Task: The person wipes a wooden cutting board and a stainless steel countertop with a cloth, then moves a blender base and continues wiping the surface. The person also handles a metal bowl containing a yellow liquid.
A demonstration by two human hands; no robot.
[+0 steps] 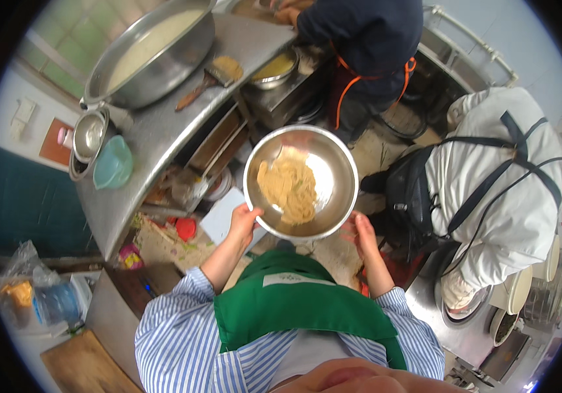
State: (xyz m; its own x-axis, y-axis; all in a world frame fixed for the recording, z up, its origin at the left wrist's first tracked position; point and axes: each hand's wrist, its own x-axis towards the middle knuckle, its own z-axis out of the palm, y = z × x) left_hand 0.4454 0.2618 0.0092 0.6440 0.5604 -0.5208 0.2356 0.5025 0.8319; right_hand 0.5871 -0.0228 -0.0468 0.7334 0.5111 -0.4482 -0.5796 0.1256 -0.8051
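A round stainless steel bowl (332,216) is held in front of my green apron (305,304). Inside it a lumpy, tan, paste-like mass (288,184) covers mostly the left and middle of the bottom. My left hand (244,223) grips the lower left rim, thumb over the edge and fingers underneath. At the lower right rim is my right hand (363,231), its fingers apart and partly blurred, no thumb over the edge. Whether those fingertips touch the bowl is hard to tell.
A steel counter (163,125) curves along the left, bearing a large basin (168,73) of pale liquid, a wooden-handled scraper (202,88) and a teal jug (113,164). One person in dark clothes (364,39) works ahead; another in white (497,186) stands close on the right.
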